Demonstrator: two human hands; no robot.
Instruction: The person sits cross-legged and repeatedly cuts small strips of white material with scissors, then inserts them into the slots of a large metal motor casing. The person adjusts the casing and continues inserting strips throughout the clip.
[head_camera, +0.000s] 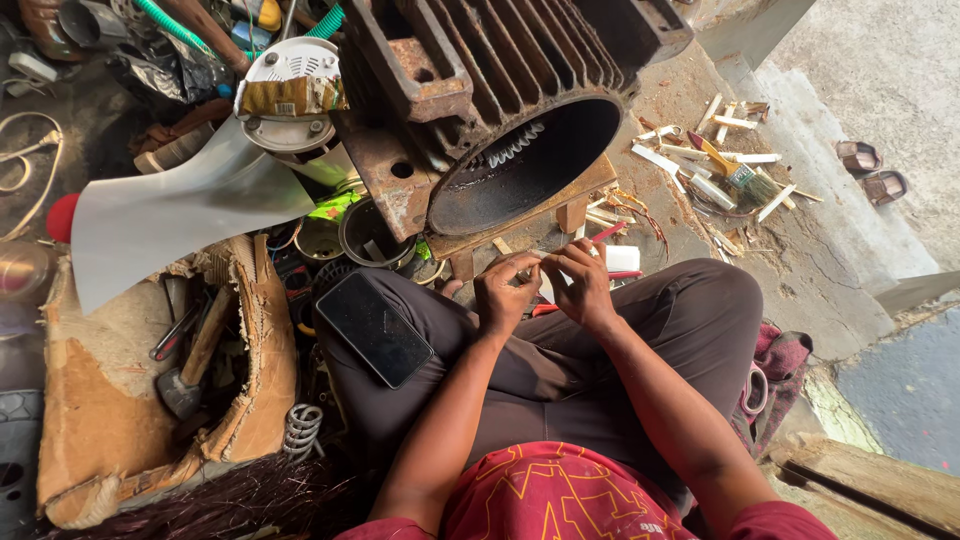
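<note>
My left hand (503, 292) and my right hand (580, 282) meet above my lap, fingertips pinched together on a small pale strip (537, 258) that is mostly hidden by the fingers. Just beyond them a large rusty finned motor housing (470, 90) rests on a low wooden block (570, 212), its round opening showing windings inside. A black phone (373, 328) lies on my left thigh.
A worn cardboard box (120, 400) with a hammer and tools stands at the left. A metal fan blade (170, 215) lies behind it. Pale strips and a paintbrush (735, 172) are scattered at the far right, with scissors (755, 390) by my right knee.
</note>
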